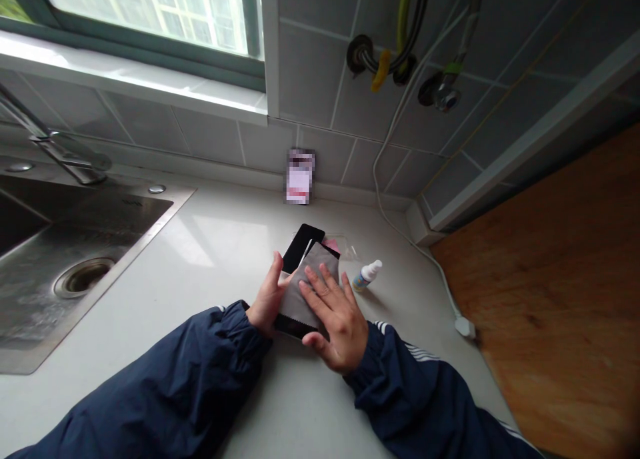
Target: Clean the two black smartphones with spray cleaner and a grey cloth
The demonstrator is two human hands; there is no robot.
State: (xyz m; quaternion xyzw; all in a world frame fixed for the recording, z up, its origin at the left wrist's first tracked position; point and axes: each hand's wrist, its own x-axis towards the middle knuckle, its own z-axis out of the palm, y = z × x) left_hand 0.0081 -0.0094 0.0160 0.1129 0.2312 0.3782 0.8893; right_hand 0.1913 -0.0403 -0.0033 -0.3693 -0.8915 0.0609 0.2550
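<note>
My left hand (269,299) is closed around the left side of a black smartphone (296,328). Most of its surface is hidden by a grey microfibre cloth (306,282) with a zigzag-cut edge. Flat on this cloth lies my right hand (336,315), its fingers spread, pressing it against the phone. Just behind, a second black phone-like slab (303,242) rests on the counter, partly covered. A small pink piece (331,245) and clear plastic (350,249) show beyond the cloth. To the right of my right hand stands a small white-capped spray bottle (367,275).
A steel sink (183,199) with a faucet (70,155) is on the left. A blurred-out upright item (299,177) leans at the tiled wall. A white cable (385,209) runs down to a plug (465,327) by the wooden panel (550,279) at right.
</note>
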